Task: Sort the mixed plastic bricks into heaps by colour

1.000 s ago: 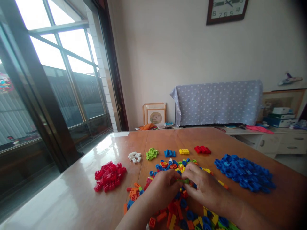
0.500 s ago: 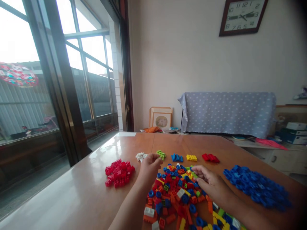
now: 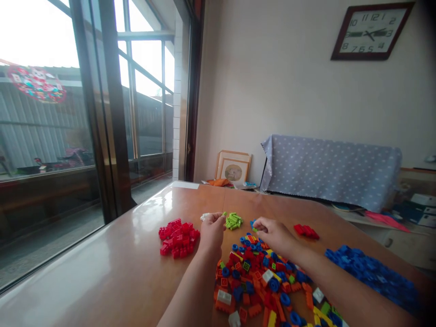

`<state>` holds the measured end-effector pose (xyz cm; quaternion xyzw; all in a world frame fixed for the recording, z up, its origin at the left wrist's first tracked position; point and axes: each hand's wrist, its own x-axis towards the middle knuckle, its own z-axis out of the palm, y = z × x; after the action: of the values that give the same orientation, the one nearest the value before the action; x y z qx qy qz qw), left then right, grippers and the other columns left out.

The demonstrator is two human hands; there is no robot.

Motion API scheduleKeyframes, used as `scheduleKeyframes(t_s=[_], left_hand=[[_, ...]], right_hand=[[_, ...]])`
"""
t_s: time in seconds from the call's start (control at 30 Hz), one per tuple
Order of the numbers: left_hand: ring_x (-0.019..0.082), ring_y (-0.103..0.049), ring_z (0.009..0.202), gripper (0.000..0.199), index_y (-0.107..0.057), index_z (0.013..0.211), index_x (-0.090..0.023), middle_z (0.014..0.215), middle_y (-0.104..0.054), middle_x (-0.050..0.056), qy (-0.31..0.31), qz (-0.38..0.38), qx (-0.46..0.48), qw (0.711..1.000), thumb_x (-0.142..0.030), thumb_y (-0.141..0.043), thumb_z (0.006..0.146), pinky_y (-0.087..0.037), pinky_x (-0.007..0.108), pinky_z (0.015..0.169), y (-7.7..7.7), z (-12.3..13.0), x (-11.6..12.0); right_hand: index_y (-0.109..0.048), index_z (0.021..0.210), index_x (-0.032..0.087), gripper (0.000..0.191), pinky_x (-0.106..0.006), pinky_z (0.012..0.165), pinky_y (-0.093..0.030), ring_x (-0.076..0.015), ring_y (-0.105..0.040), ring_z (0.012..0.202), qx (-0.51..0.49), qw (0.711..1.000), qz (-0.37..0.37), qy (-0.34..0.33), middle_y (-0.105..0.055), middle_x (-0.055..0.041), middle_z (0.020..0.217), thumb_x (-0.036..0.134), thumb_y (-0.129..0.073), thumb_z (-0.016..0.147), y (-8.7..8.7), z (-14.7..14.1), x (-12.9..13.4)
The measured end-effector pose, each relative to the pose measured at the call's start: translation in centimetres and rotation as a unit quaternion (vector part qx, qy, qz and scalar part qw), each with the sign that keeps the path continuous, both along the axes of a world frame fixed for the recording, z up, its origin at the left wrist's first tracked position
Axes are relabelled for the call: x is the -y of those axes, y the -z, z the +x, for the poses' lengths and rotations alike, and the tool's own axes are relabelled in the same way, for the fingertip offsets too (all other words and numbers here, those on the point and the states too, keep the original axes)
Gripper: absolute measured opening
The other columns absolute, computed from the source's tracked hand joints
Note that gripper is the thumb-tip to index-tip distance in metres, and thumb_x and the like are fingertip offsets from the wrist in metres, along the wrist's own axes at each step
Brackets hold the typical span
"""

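My left hand (image 3: 214,229) is closed on a small light green brick (image 3: 225,214), just left of the green brick pile (image 3: 233,220). Pinched in my right hand (image 3: 270,230) is another green brick (image 3: 255,230), in front of the small blue pile (image 3: 252,223), which the hand mostly covers. Below both hands spreads a mixed heap of bricks (image 3: 255,277) in red, orange, blue, yellow, green and white. White bricks (image 3: 205,217) show partly behind my left hand. The yellow pile is hidden by my right hand.
On the brown table (image 3: 136,268) lie a pinkish-red pile (image 3: 179,238) at left, a small red pile (image 3: 306,231) at right and a large blue pile (image 3: 371,277) at far right. Behind stand picture frames (image 3: 233,169) and a cloth-covered object (image 3: 330,168).
My right hand has moved left and away from the mixed heap with a green brick, toward the green pile. My left hand has shifted slightly, uncovering more of that pile. The camera view has turned left.
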<state>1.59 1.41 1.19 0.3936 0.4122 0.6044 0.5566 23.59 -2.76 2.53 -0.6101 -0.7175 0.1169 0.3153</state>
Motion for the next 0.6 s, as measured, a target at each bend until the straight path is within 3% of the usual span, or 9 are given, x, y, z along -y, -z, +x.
scheduleKeyframes(t_s=[0.1,0.33,0.47,0.6], left_hand=[[0.009,-0.05,0.057,0.038,-0.066,0.087,-0.014,0.069,-0.059,-0.001,-0.003,-0.011,0.007,1.0,-0.039,-0.08,0.062,-0.04,0.025,0.062,0.6,0.0,-0.6],[0.01,-0.052,0.056,0.041,-0.066,0.088,-0.014,0.069,-0.06,0.0,-0.007,-0.033,0.018,0.999,-0.041,-0.08,0.059,-0.038,0.024,0.059,1.1,-0.1,-1.3],[0.01,-0.053,0.056,0.038,-0.063,0.086,-0.015,0.068,-0.06,0.0,-0.012,-0.036,0.022,0.999,-0.039,-0.08,0.061,-0.037,0.023,0.056,1.2,-0.1,-1.2],[0.009,-0.053,0.055,0.033,-0.061,0.084,-0.016,0.069,-0.061,0.0,-0.013,-0.039,0.019,0.999,-0.033,-0.08,0.064,-0.038,0.022,0.055,1.4,-0.1,-1.2]], right_hand=[[-0.074,0.095,0.022,0.025,-0.026,0.079,-0.046,-0.0187,-0.067,0.088,0.055,0.998,0.011,0.002,-0.076,-0.0029,0.096,0.016,-0.057,0.078,0.9,-1.8,-3.7],[-0.074,0.087,0.022,0.02,-0.022,0.069,-0.042,-0.016,-0.065,0.078,0.062,0.998,-0.019,0.025,-0.077,-0.0004,0.084,0.013,-0.064,0.073,3.4,-3.3,-10.4],[-0.074,0.086,0.02,0.017,-0.023,0.067,-0.041,-0.0158,-0.064,0.077,0.052,0.998,-0.022,0.03,-0.077,-0.0015,0.085,0.013,-0.065,0.073,4.1,-3.7,-12.5],[-0.074,0.086,0.019,0.015,-0.023,0.067,-0.041,-0.015,-0.064,0.076,0.021,0.999,-0.026,0.032,-0.076,-0.0013,0.083,0.016,-0.066,0.074,4.2,-3.9,-12.9]])
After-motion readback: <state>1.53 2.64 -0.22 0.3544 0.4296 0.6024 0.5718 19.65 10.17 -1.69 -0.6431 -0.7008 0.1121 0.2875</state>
